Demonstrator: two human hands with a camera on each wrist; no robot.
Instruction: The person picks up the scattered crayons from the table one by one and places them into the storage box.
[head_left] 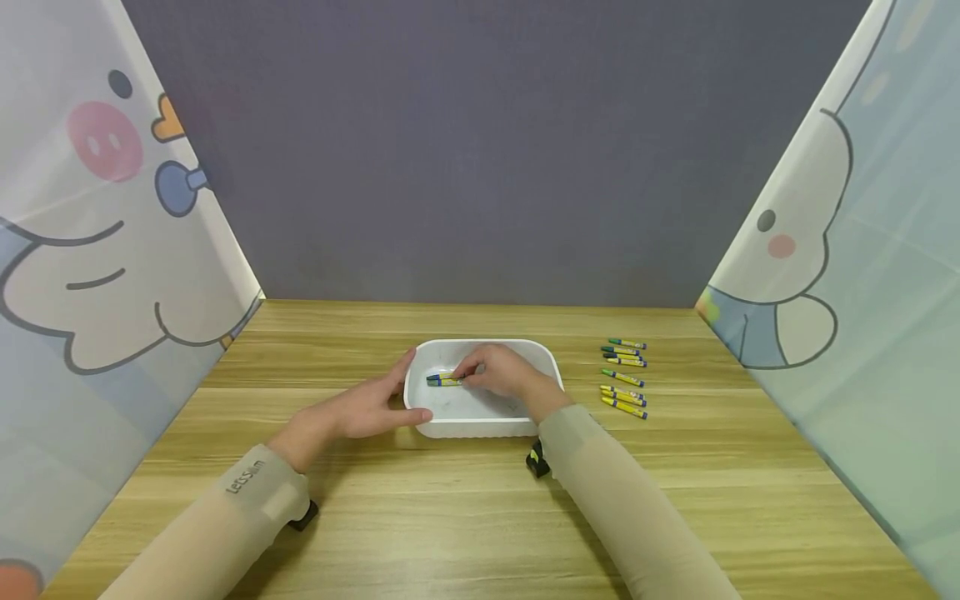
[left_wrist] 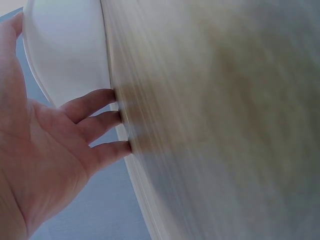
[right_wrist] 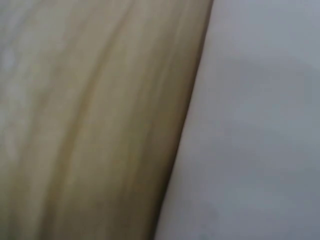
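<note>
A white rectangular tub (head_left: 480, 428) stands in the middle of the table in the head view. Inside it lie crayons (head_left: 446, 382) in yellow wrappers with dark tips, side by side at the left. My right hand (head_left: 504, 371) reaches over the tub's right side and pinches a crayon by its right end; its fingertips partly cover the ends. With thumb and fingers spread, my left hand (head_left: 367, 407) rests against the tub's left end. In the left wrist view, the fairly straight fingers (left_wrist: 95, 107) reach the tabletop beside the tub's wall. The right wrist view shows no hand.
Several more crayons (head_left: 624, 377), tipped green, dark and yellow, lie in a loose column on the wooden table (head_left: 420, 517) right of the tub. A grey panel (head_left: 480, 167) closes off the back. Cartoon-printed curtains (head_left: 795, 250) hang at both sides.
</note>
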